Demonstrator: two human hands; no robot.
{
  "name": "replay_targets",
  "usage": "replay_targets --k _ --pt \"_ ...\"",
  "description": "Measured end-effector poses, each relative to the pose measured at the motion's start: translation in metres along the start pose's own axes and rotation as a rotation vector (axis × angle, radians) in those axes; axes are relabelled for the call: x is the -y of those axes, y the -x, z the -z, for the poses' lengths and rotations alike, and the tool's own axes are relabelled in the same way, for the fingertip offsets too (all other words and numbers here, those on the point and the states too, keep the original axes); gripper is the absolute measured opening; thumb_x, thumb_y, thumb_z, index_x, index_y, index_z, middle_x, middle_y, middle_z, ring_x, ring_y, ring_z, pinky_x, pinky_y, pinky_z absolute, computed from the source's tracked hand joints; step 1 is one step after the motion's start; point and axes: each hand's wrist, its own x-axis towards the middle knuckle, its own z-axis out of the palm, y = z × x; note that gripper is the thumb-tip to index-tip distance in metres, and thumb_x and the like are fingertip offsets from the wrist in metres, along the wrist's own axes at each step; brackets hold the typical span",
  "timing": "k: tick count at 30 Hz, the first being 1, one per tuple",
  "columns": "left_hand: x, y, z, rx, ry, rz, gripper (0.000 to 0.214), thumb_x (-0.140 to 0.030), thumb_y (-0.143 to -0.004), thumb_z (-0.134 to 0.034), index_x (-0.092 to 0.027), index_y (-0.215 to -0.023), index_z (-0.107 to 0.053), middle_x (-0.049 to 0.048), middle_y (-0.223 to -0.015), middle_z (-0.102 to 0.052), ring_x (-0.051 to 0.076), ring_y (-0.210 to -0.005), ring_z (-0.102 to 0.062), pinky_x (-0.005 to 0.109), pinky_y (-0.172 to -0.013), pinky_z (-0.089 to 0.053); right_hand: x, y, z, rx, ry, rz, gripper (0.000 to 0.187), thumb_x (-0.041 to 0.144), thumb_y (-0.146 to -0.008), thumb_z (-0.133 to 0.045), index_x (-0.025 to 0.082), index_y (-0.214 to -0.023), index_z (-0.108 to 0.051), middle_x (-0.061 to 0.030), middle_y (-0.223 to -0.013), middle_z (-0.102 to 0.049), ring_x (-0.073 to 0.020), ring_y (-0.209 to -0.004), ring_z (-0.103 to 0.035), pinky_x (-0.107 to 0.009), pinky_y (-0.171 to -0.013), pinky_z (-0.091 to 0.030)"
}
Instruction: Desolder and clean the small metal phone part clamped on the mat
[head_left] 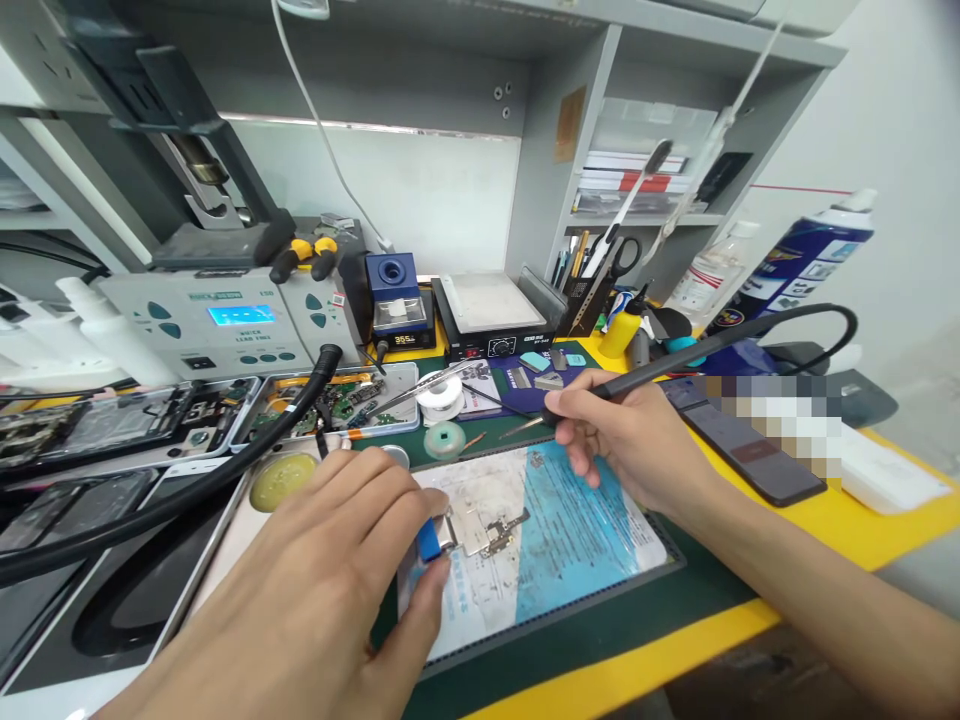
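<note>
My left hand (330, 560) is closed in a pinch on a small blue tool (430, 540) whose metal end presses on a small circuit board (484, 528). The board lies on a worn blue-and-white work mat (570, 545). My right hand (626, 440) is closed round a black soldering iron (645, 378), held like a pen. The iron's tip (517, 430) points left, above the mat's far edge and apart from the board. Its black cable (817, 315) loops off to the right.
A solder spool (442, 395), a green tape roll (444, 440) and a flux tin (283, 480) sit behind the mat. A soldering station (217, 325), heating plate (491, 315), parts trays (337, 400), a spray can (795, 275) and a phone (750, 450) surround it.
</note>
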Motion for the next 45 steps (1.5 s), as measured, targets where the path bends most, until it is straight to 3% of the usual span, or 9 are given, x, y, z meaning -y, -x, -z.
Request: replay_targets --k 3,7,10,13,17,21,30,45 --pt "0.007 -0.002 0.005 -0.032 0.016 0.021 0.026 -0.034 -0.099 -0.060 -0.027 -0.124 -0.064 0.0028 -0.120 -0.067 0.022 -0.117 -0.060 0.041 -0.112 -0.040 0.002 -0.002 0.001 -0.010 -0.053 -0.032 0.030 0.027 -0.070 -0.090 0.020 -0.062 -0.062 0.0016 -0.053 -0.065 -0.0115 -0.034 -0.055 -0.019 -0.026 -0.040" --pt "0.024 -0.020 0.018 0.073 0.090 0.238 0.032 -0.049 -0.104 -0.049 -0.027 -0.113 -0.069 0.0020 -0.111 -0.072 0.019 -0.103 -0.068 0.035 -0.089 -0.053 0.005 -0.005 0.003 -0.032 -0.129 -0.077 0.027 0.022 -0.081 -0.080 0.019 -0.062 -0.061 0.0010 -0.055 -0.065 -0.0105 -0.034 -0.054 -0.019 -0.026 -0.041" --pt "0.033 -0.046 0.027 0.229 0.012 0.309 0.038 -0.053 -0.104 -0.047 -0.026 -0.116 -0.071 0.0043 -0.118 -0.074 0.022 -0.105 -0.071 0.040 -0.091 -0.057 0.008 -0.006 0.005 -0.044 -0.160 -0.108 0.029 0.017 -0.087 -0.075 0.017 -0.061 -0.062 0.0005 -0.054 -0.064 -0.0098 -0.034 -0.053 -0.020 -0.027 -0.041" --pt "0.033 -0.078 0.029 0.440 -0.091 0.329 0.035 -0.047 -0.103 -0.059 -0.022 -0.124 -0.070 0.0070 -0.125 -0.073 0.022 -0.106 -0.070 0.046 -0.098 -0.059 0.009 -0.007 0.007 -0.049 -0.167 -0.134 0.033 0.015 -0.093 -0.072 0.016 -0.062 -0.061 0.0011 -0.054 -0.062 -0.0092 -0.035 -0.053 -0.020 -0.028 -0.041" --pt "0.026 -0.113 0.019 0.694 -0.201 0.364 0.038 -0.052 -0.101 -0.066 -0.017 -0.117 -0.070 0.0055 -0.106 -0.073 0.018 -0.096 -0.071 0.041 -0.093 -0.062 0.008 -0.008 0.009 -0.048 -0.143 -0.166 0.032 0.018 -0.101 -0.071 0.016 -0.071 -0.061 0.0058 -0.059 -0.061 -0.0069 -0.040 -0.053 -0.017 -0.033 -0.040" --pt "0.023 -0.127 0.007 0.812 -0.278 0.407 0.042 -0.055 -0.100 -0.067 -0.016 -0.117 -0.070 0.0069 -0.111 -0.073 0.020 -0.101 -0.071 0.042 -0.094 -0.063 0.005 -0.008 0.010 -0.038 -0.105 -0.181 0.028 0.027 -0.105 -0.071 0.015 -0.082 -0.064 0.0075 -0.065 -0.060 -0.0054 -0.045 -0.051 -0.016 -0.039 -0.041" --pt "0.033 -0.127 0.000 0.862 -0.187 0.413 0.040 -0.051 -0.101 -0.068 -0.015 -0.117 -0.069 0.0065 -0.111 -0.073 0.019 -0.099 -0.071 0.040 -0.091 -0.064 0.005 -0.007 0.010 -0.033 -0.067 -0.158 0.021 0.029 -0.106 -0.071 0.014 -0.091 -0.067 0.0058 -0.072 -0.061 -0.0061 -0.049 -0.052 -0.017 -0.043 -0.043" --pt "0.031 -0.118 -0.014 0.697 -0.214 0.534 0.041 -0.051 -0.100 -0.069 -0.016 -0.120 -0.069 0.0080 -0.119 -0.072 0.021 -0.107 -0.071 0.044 -0.097 -0.063 0.008 -0.005 0.009 -0.037 -0.095 -0.149 0.019 0.028 -0.106 -0.071 0.014 -0.093 -0.067 0.0055 -0.074 -0.062 -0.0060 -0.050 -0.052 -0.017 -0.043 -0.043"
